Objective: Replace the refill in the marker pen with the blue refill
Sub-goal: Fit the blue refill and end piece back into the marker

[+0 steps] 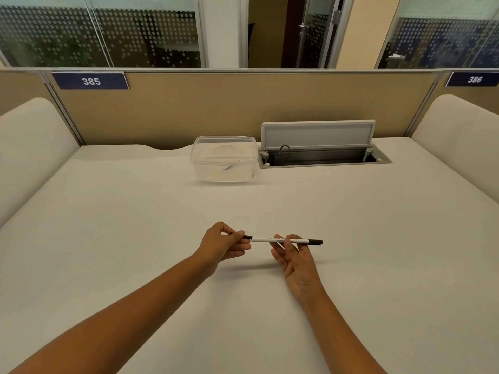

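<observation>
A white marker pen (266,239) with black ends is held level a little above the white desk (135,225), lying left to right. My left hand (224,242) pinches its black left end between thumb and fingertips. My right hand (294,257) holds the barrel's middle from below, fingers pointing up, and the pen's black right end sticks out past it. A clear plastic box (224,159) stands at the back of the desk, with a thin pale stick with a bluish part inside it; I cannot tell whether that is the blue refill.
An open grey cable hatch (321,155) with its lid raised lies right of the box. A tan partition (216,103) closes the back of the desk, and padded side panels (29,147) stand left and right.
</observation>
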Tool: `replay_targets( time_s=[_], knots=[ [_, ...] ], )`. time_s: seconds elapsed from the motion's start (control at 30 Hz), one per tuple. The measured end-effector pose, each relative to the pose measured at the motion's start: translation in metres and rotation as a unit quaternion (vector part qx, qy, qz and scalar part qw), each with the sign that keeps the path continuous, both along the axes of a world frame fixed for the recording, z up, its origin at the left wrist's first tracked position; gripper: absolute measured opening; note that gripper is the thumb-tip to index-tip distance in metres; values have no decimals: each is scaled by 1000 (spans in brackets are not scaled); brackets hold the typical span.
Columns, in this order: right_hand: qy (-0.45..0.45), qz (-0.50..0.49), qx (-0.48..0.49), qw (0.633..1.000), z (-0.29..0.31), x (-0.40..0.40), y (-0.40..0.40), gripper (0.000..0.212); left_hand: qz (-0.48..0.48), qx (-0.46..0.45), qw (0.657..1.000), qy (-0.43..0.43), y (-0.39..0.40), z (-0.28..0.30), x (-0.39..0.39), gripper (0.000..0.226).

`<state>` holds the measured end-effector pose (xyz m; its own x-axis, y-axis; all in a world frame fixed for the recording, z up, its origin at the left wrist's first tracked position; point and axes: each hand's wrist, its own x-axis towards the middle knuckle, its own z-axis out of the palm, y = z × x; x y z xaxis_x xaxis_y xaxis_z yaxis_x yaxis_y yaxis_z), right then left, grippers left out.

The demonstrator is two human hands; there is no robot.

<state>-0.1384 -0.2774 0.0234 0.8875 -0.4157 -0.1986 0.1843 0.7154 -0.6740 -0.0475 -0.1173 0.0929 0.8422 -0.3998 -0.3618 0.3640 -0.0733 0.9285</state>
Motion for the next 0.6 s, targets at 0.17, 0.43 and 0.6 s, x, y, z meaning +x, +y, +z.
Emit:
replay_targets(
  time_s=[0.17,0.43,0.6],
  knots=[
    [-1,-15,5,1000,0,0,1,11,-16,-5,1000,10,0,-1,1,14],
    [11,-46,1,999,0,2,4,6,-26,9,1000,-16,-1,0,-2,13],
    [19,-52,5,998,0,3,4,5,-24,0,1000,-6,0,0,-3,13]
  ],
)
